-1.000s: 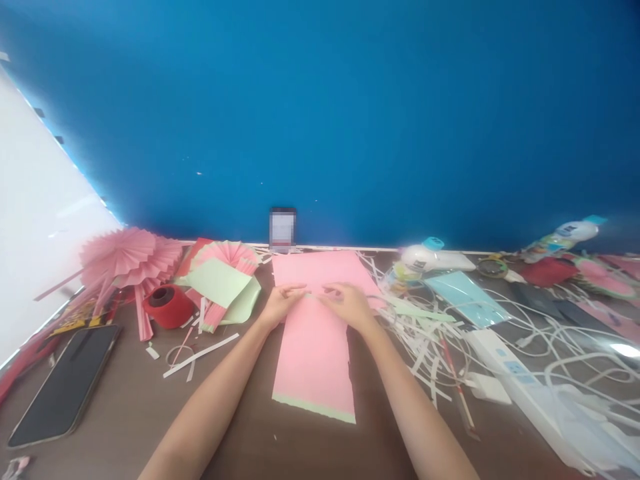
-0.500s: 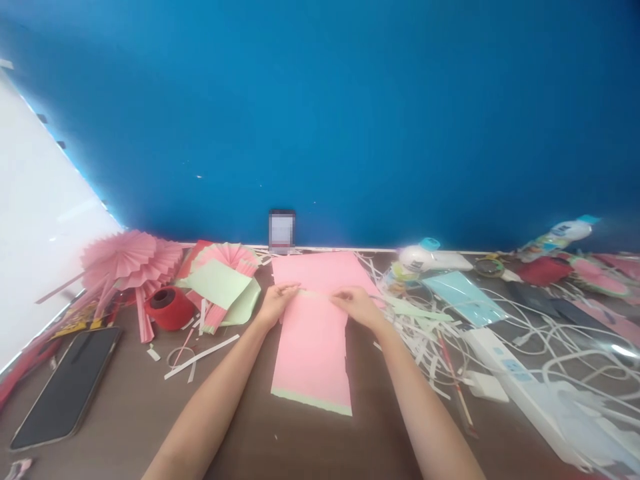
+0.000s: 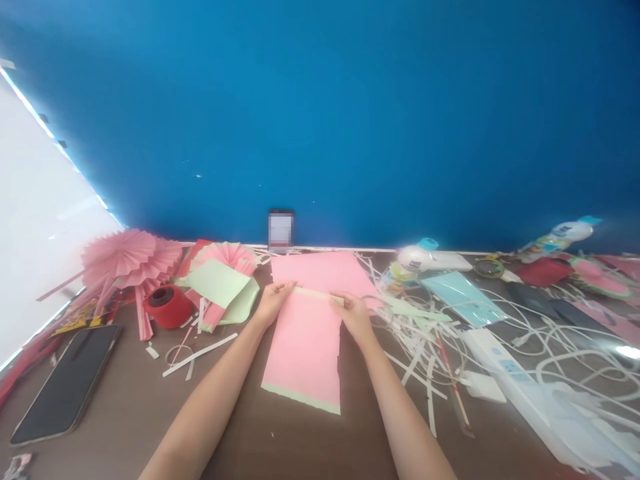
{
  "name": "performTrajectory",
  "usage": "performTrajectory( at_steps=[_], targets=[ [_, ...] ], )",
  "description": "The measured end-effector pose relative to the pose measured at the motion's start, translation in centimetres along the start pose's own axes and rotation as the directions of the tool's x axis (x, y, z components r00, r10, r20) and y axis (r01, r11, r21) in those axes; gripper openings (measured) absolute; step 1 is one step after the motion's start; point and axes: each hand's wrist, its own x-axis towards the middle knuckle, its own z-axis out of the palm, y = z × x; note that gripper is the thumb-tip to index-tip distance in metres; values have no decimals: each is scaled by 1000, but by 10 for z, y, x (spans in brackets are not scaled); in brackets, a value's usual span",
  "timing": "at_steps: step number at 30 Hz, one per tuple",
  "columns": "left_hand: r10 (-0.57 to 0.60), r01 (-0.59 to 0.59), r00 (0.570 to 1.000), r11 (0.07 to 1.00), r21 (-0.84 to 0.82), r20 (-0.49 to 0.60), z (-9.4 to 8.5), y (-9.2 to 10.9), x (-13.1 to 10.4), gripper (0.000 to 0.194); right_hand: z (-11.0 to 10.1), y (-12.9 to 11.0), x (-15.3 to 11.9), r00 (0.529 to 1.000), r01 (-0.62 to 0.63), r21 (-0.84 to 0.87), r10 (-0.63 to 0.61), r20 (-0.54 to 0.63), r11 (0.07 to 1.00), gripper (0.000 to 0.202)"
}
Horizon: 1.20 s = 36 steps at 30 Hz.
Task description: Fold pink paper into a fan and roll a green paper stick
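Observation:
A pink sheet of paper (image 3: 305,347) with pale green strips along its far and near edges lies in front of me. At its far left corner my left hand (image 3: 273,301) is closed, pinching the edge. My right hand (image 3: 354,315) pinches the far right corner between thumb and fingers. Behind it, a second pink sheet (image 3: 325,268) rests on the table, partly covered by the first. Close to my left hand are a folded light green paper (image 3: 220,283) and a pink pleated paper fan (image 3: 235,257).
On the left are a red tape roll (image 3: 169,308), pink paper rosettes (image 3: 127,257) and a black phone (image 3: 65,387). Paper strips, a pencil-like stick (image 3: 454,383), a white power strip (image 3: 510,373) and tangled cables crowd the right. A blue wall (image 3: 320,120) rises behind.
The near pink sheet has shifted slightly left and turned a little, its near edge swinging left. My right hand has moved slightly left and down; both hands keep their pinch.

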Motion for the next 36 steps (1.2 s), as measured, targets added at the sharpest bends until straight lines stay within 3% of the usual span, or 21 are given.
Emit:
performTrajectory(
  at_steps=[9,15,21,24,31,34,36],
  targets=[
    [-36,36,999,999,-10,6,3,3,-3,44,7,8,-4,994,-104,192,109,-15,976,41],
    [3,-2,1000,1000,14,-15,2,2,-3,40,8,11,-6,992,-123,240,125,4,963,43],
    [-20,20,1000,999,33,-6,1,2,-4,40,11,12,-5,988,-109,229,131,-83,967,32],
    [-14,14,1000,999,45,0,1,3,-4,39,9,14,-4,986,-126,239,147,-73,963,32],
    [1,-4,1000,994,110,28,3,12,-9,39,8,17,-5,993,-21,119,35,-110,993,39],
    [20,-28,998,990,139,59,4,13,-12,41,10,17,-8,985,47,24,-42,-168,999,42],
    [63,-65,998,989,136,17,5,11,-13,46,11,17,-10,969,79,-54,-90,-229,995,44]
  ],
)
